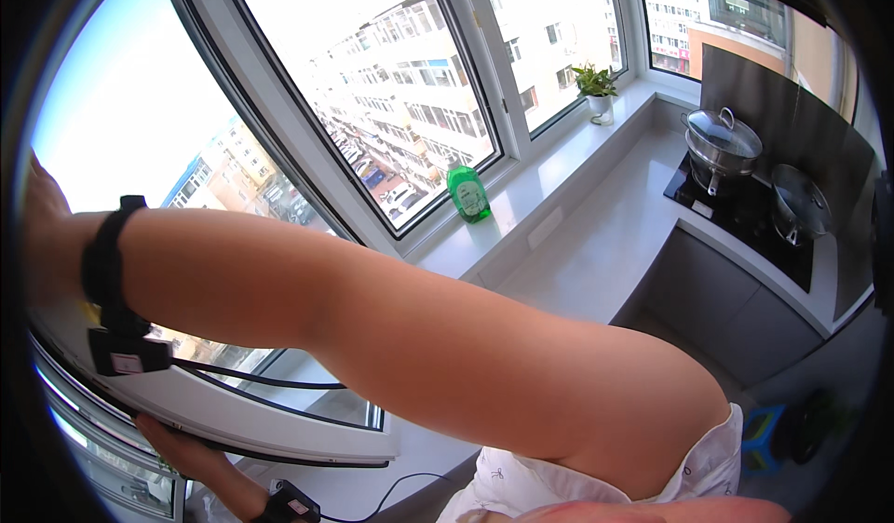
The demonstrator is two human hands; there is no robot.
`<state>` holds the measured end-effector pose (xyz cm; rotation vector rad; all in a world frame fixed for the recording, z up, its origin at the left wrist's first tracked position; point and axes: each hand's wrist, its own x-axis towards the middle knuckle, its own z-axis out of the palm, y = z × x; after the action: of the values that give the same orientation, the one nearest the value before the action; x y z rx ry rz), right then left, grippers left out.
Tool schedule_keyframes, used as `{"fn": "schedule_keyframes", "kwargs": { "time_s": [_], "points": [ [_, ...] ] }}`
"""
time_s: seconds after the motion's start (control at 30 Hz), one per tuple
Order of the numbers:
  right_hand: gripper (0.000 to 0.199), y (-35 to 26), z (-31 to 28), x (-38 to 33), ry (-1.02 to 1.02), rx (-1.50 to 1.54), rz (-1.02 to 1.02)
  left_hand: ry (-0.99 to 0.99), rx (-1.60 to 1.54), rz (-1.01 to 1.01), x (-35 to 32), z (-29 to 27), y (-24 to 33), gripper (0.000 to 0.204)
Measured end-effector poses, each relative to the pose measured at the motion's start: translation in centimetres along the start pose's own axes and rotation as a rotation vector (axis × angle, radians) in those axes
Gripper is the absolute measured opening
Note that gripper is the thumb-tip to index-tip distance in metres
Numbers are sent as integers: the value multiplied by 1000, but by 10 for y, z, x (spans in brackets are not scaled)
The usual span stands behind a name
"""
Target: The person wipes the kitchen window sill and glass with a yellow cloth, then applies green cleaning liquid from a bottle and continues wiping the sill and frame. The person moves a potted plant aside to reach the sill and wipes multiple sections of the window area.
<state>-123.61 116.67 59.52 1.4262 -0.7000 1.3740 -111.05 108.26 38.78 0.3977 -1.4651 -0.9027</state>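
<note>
My right arm stretches across the view from the lower right to the far left, with a black strap and small box at the wrist. My right hand (45, 230) lies at the dark left rim, beside the glass of an inward-opened window sash (270, 411). Its fingers are mostly lost in the rim, so what it holds, if anything, is hidden. A bit of yellow shows below that wrist. Lower down, my left hand (186, 448) is against the near edge of the white sash frame, its fingers curled there and partly hidden. It also wears a black wrist strap.
A green liquid bottle (467, 192) and a potted plant (599, 95) stand on the windowsill (535, 174). Beyond the countertop (596, 244), a steel pot (722, 150) and a lidded pan (799, 206) sit on a black cooktop (745, 225). A thin black cable (400, 481) trails from my left wrist.
</note>
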Motion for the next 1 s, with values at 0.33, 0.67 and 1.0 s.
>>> {"fn": "schedule_keyframes", "kwargs": {
  "time_s": [0.33,0.67,1.0],
  "points": [
    [50,-145,-117,-433,-550,-119,0,-24,99,150,29,-6,-27,45],
    [78,-34,-21,-114,-93,31,94,-81,-116,-86,26,-9,-26,54],
    [49,51,-69,-115,70,-545,52,12,286,283,31,-17,-41,62]
  ]
}}
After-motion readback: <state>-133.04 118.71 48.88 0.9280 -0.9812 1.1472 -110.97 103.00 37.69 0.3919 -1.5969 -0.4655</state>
